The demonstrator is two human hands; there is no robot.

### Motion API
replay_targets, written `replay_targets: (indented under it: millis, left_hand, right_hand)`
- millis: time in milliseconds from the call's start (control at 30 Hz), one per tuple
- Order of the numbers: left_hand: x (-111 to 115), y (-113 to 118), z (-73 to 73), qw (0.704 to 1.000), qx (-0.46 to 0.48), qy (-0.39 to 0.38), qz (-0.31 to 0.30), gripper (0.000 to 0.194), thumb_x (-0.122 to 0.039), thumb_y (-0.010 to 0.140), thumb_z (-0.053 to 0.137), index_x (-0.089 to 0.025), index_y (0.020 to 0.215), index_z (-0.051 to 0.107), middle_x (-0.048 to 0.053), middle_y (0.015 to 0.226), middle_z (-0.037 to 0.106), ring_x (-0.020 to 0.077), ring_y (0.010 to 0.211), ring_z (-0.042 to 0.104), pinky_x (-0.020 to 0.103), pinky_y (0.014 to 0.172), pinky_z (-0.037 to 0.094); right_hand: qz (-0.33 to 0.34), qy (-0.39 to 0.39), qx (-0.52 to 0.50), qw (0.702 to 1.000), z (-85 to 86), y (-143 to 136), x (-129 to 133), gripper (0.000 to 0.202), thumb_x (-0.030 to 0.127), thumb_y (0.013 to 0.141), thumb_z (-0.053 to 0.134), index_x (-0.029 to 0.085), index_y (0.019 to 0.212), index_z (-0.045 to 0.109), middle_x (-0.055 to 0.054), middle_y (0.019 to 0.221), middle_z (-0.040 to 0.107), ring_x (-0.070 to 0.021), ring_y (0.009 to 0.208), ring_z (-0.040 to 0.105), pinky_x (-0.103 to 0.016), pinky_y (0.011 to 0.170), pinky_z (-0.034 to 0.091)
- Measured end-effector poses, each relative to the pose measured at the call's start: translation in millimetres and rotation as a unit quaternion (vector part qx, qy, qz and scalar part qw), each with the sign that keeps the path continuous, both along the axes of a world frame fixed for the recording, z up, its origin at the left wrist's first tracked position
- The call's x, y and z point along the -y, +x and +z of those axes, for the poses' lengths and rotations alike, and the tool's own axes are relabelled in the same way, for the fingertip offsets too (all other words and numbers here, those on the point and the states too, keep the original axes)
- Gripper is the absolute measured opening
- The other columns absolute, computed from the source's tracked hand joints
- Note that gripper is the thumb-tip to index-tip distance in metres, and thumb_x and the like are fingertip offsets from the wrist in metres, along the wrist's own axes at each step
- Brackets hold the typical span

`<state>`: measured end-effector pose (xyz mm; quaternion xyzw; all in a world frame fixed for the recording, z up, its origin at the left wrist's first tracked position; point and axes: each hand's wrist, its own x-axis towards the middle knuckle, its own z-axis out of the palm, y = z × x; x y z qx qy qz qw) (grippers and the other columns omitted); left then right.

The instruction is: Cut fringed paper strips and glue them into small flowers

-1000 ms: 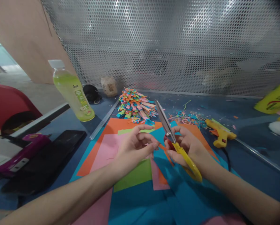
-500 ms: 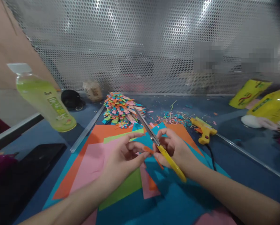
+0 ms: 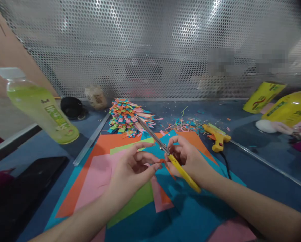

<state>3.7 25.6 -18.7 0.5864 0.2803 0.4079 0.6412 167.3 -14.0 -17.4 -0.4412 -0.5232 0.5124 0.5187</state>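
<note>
Between the fingertips of both hands is a small orange paper strip (image 3: 168, 168), bent and partly hidden by my fingers. My left hand (image 3: 135, 164) pinches one end of it between thumb and fingers. My right hand (image 3: 183, 156) holds a pair of scissors (image 3: 182, 171) with yellow handles, blades closed and aimed up and to the left, while its fingertips touch the strip. Below lie overlapping sheets of coloured paper: blue paper (image 3: 190, 211), pink paper (image 3: 97, 174), green paper (image 3: 132, 201) and orange paper (image 3: 72, 195). A narrow pink piece (image 3: 157, 195) lies under my hands.
Behind stands a cone covered in coloured paper tabs (image 3: 126, 116), beside paper scraps (image 3: 185, 125). A yellow glue gun (image 3: 218, 137) lies right of the sheets. A green drink bottle (image 3: 44, 111), a black phone-like slab (image 3: 32, 191) and a clear stick (image 3: 92, 139) are left. Yellow bottles (image 3: 289, 107) lie far right.
The orange strip's end at my left fingertips now looks curled more tightly. Both hands stay close together, and the scissors remain in my right hand. The view has shifted slightly.
</note>
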Motion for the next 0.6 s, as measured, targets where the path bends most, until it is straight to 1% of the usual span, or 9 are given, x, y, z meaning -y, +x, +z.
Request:
replay_targets:
  millis: [133,267,333,467,600]
  left_hand:
    - [0.1,-1.1,1.3,1.0,-0.012,-0.004,-0.001,0.038,-0.015,0.07,0.07,-0.019,0.101,0.048,-0.005,0.07,0.065,0.0065,0.055,0.06,0.017,0.051,0.05]
    - [1.7,-1.8,4.4,1.0,-0.001,0.0,0.005,0.037,-0.014,0.072,0.069,-0.018,0.102,0.049,-0.003,0.068,0.065,0.0073,0.059,0.061,0.016,0.054,0.049]
    - [2.4,-2.1,6.7,1.0,0.005,-0.004,0.01,0.037,-0.013,0.071,0.069,-0.017,0.102,0.049,-0.002,0.067,0.066,0.0087,0.061,0.063,0.016,0.054,0.049]
    - [2.2,-4.5,11.1,0.999,0.015,-0.024,0.014,0.038,-0.015,0.071,0.069,-0.017,0.102,0.048,-0.001,0.069,0.068,0.0111,0.058,0.064,0.018,0.048,0.047]
    - [1.8,-6.9,11.3,1.0,0.012,-0.024,0.012,0.038,-0.016,0.072,0.069,-0.018,0.104,0.048,-0.002,0.071,0.068,0.0102,0.055,0.062,0.02,0.048,0.048]
  right_hand:
    - [0.011,0.007,0.006,1.0,0.3,-1.0,3.1,0.041,-0.003,0.057,0.057,0.02,0.084,0.039,0.01,0.067,0.053,-0.0031,0.051,0.05,-0.014,0.047,0.037]
    - [0.018,0.014,0.007,1.0,0.4,-1.5,5.9,0.038,0.001,0.06,0.059,0.021,0.085,0.038,0.009,0.066,0.053,-0.0036,0.052,0.049,-0.014,0.048,0.038]
    - [0.009,0.014,0.009,1.0,-1.3,-0.9,5.2,0.039,0.002,0.06,0.06,0.021,0.087,0.038,0.009,0.068,0.054,-0.0038,0.052,0.05,-0.014,0.048,0.038]
    - [-0.023,0.024,0.039,0.999,-6.6,0.7,2.1,0.041,0.002,0.061,0.061,0.022,0.089,0.038,0.007,0.071,0.056,-0.0055,0.057,0.054,-0.015,0.051,0.04]
    - [-0.039,0.037,0.038,0.998,-10.4,0.8,1.3,0.041,0.004,0.063,0.063,0.023,0.088,0.037,0.006,0.073,0.058,-0.0076,0.063,0.058,-0.016,0.055,0.044]
